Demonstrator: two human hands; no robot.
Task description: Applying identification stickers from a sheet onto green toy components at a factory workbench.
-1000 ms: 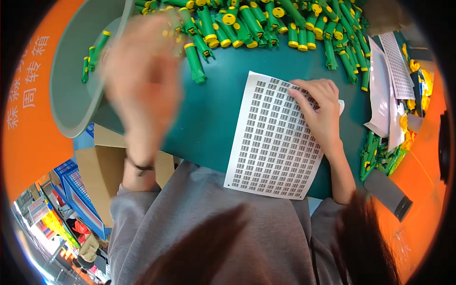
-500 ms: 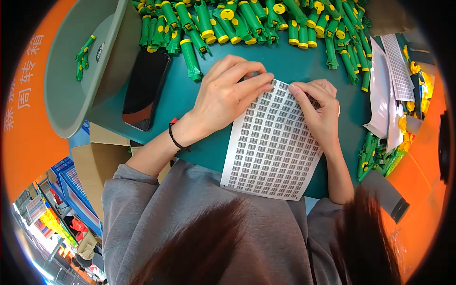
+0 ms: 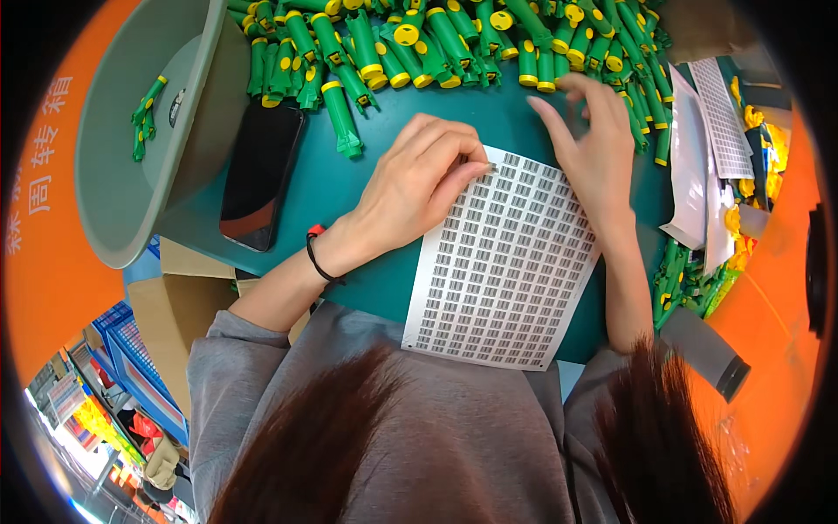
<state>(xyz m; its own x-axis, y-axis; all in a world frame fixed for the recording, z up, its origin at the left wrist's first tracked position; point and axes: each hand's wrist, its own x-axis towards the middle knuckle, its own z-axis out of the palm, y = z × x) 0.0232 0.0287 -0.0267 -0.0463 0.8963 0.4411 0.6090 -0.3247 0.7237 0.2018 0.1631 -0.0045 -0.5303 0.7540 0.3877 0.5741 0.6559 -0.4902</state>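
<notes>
My right hand (image 3: 602, 155) has just left the label sheet (image 3: 502, 271), its fingers spread, holding nothing. That leaves my left hand (image 3: 423, 179) alone pinching the sheet's upper-left corner on the tabletop (image 3: 319, 188); whether a label has lifted, I can't tell.

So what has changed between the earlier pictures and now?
The left hand came rightward from beside the grey bin to the top left corner of the label sheet, thumb and fingers pinched there, uncovering the phone. The right hand let go of the sheet and moved up toward the pile of green tubes, fingers spread. The sheet, bin and pile look to have stayed put.
</notes>
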